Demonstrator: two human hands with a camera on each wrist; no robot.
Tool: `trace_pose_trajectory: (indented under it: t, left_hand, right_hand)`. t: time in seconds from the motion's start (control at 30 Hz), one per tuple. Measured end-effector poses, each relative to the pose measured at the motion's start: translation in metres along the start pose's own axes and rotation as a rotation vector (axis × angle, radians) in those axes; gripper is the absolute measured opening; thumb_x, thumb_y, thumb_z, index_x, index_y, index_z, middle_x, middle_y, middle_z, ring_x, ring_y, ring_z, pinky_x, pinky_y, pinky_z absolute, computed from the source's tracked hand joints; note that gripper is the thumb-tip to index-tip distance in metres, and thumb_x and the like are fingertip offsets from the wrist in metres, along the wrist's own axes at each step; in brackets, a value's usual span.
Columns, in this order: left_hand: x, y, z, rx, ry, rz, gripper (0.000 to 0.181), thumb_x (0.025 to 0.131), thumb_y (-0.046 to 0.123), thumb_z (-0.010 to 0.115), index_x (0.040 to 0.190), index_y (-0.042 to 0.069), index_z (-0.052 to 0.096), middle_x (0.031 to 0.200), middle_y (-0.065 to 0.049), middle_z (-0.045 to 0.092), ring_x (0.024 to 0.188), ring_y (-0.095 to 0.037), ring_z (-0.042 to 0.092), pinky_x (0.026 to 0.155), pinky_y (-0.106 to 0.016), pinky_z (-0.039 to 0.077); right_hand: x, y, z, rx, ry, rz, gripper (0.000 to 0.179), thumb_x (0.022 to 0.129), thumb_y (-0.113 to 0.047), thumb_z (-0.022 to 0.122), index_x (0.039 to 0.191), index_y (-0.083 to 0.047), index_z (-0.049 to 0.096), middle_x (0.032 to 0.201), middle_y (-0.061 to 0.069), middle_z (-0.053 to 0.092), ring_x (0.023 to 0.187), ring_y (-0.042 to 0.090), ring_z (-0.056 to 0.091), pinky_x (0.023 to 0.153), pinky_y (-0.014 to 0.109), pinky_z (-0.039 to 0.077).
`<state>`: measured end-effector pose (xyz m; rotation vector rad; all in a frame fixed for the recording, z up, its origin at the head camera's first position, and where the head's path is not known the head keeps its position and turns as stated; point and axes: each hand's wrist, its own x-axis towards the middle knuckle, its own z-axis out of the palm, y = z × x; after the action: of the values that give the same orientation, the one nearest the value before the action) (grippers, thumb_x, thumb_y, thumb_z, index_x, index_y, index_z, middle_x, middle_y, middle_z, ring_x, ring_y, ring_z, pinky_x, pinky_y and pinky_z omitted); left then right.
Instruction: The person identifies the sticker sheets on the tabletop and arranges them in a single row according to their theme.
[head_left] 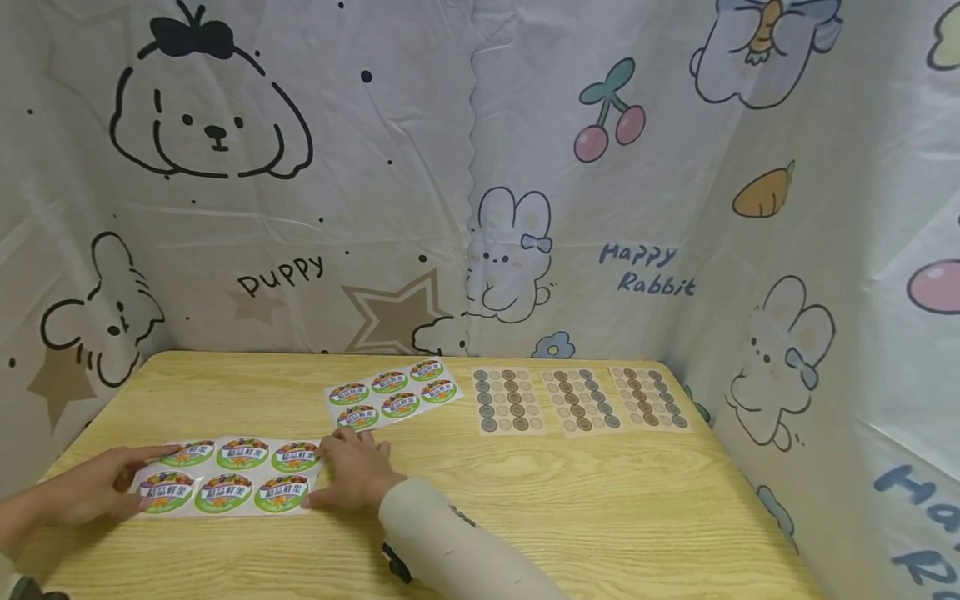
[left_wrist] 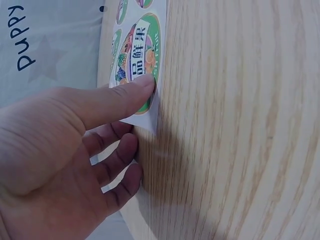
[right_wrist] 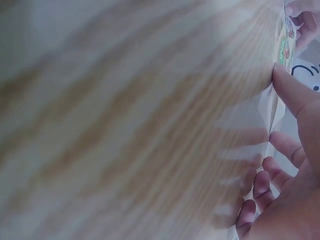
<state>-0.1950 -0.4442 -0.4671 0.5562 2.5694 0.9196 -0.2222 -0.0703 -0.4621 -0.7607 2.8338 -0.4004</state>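
Observation:
A white sheet of fruit-label stickers, printed with several green-edged ovals, lies on the wooden table in the head view. My left hand is at its left end, with the index finger reaching along the far edge and the thumb on the near corner. In the left wrist view that thumb presses on an oval label, the other fingers bent below the corner. At the opposite end, my right hand touches the sheet's right edge, thumb near the front corner. Its fingertips meet the tabletop in the right wrist view.
A second fruit-label sheet lies farther back, just beyond my right hand. Three sheets of small round brown stickers stand in a row to its right. A printed cartoon curtain hangs behind and beside the table.

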Motion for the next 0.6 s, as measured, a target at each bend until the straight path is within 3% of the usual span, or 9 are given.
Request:
trace_pose_trajectory:
  t: [0.03, 0.1, 0.23, 0.27, 0.37, 0.47, 0.53, 0.6]
  left_hand:
    - [0.0, 0.0, 0.0, 0.003, -0.001, -0.014, 0.075, 0.09, 0.006, 0.07, 0.152, -0.012, 0.032, 0.117, -0.03, 0.057, 0.084, 0.009, 0.047, 0.069, -0.017, 0.042]
    - [0.001, 0.002, 0.001, 0.002, 0.014, -0.055, 0.077, 0.089, 0.006, 0.072, 0.145, -0.024, 0.028, 0.12, -0.032, 0.057, 0.084, 0.008, 0.048, 0.07, -0.017, 0.045]
    - [0.001, -0.001, 0.002, -0.025, 0.068, -0.125, 0.078, 0.089, 0.014, 0.075, 0.147, -0.019, 0.033, 0.116, -0.023, 0.063, 0.081, 0.004, 0.051, 0.066, -0.021, 0.046]
    - [0.001, -0.002, 0.002, -0.042, 0.085, -0.142, 0.076, 0.089, 0.017, 0.075, 0.149, -0.011, 0.038, 0.114, -0.019, 0.065, 0.08, 0.003, 0.051, 0.065, -0.021, 0.046]
    - [-0.002, -0.001, 0.002, -0.071, 0.116, -0.151, 0.069, 0.091, 0.019, 0.073, 0.149, -0.005, 0.044, 0.112, -0.016, 0.067, 0.08, 0.003, 0.053, 0.064, -0.022, 0.046]
    - [-0.002, 0.0, 0.003, -0.073, 0.139, -0.153, 0.065, 0.091, 0.015, 0.073, 0.146, -0.008, 0.047, 0.109, -0.012, 0.068, 0.079, 0.003, 0.054, 0.064, -0.022, 0.046]
    - [-0.001, 0.0, 0.004, -0.055, 0.153, -0.156, 0.068, 0.089, 0.013, 0.074, 0.142, -0.018, 0.042, 0.108, -0.013, 0.068, 0.079, 0.003, 0.054, 0.064, -0.022, 0.046]
    - [0.0, 0.0, 0.005, -0.034, 0.169, -0.17, 0.069, 0.088, 0.012, 0.075, 0.14, -0.019, 0.042, 0.107, -0.013, 0.069, 0.078, 0.003, 0.055, 0.064, -0.023, 0.047]
  right_hand:
    - [0.0, 0.0, 0.0, 0.002, 0.0, 0.0, 0.061, 0.079, -0.063, 0.077, 0.131, -0.039, 0.058, 0.148, -0.015, 0.047, 0.128, 0.013, 0.044, 0.084, 0.031, 0.032]
    - [0.0, 0.0, 0.0, 0.008, -0.001, 0.001, 0.061, 0.079, -0.062, 0.077, 0.132, -0.038, 0.058, 0.148, -0.015, 0.047, 0.127, 0.013, 0.044, 0.083, 0.031, 0.032]
    - [0.0, -0.001, 0.0, 0.013, -0.002, 0.003, 0.061, 0.079, -0.061, 0.078, 0.132, -0.038, 0.058, 0.147, -0.015, 0.047, 0.127, 0.013, 0.044, 0.084, 0.031, 0.032]
    - [0.0, -0.001, 0.0, 0.013, -0.003, 0.004, 0.061, 0.079, -0.061, 0.078, 0.132, -0.038, 0.058, 0.147, -0.014, 0.047, 0.127, 0.013, 0.044, 0.084, 0.031, 0.032]
    - [-0.001, -0.002, 0.0, 0.013, -0.007, 0.016, 0.063, 0.079, -0.061, 0.078, 0.134, -0.038, 0.058, 0.145, -0.012, 0.048, 0.125, 0.013, 0.045, 0.085, 0.031, 0.032]
    - [-0.001, -0.004, 0.0, 0.006, -0.012, 0.032, 0.068, 0.078, -0.061, 0.079, 0.139, -0.04, 0.056, 0.142, -0.01, 0.052, 0.125, 0.013, 0.047, 0.09, 0.033, 0.036]
    - [-0.001, -0.007, 0.0, -0.009, -0.008, 0.035, 0.07, 0.078, -0.06, 0.079, 0.141, -0.039, 0.056, 0.138, -0.011, 0.057, 0.124, 0.013, 0.051, 0.093, 0.034, 0.039]
    - [-0.001, -0.01, 0.001, -0.013, -0.003, 0.033, 0.072, 0.079, -0.057, 0.08, 0.144, -0.037, 0.055, 0.129, -0.012, 0.065, 0.117, 0.011, 0.057, 0.095, 0.033, 0.044]
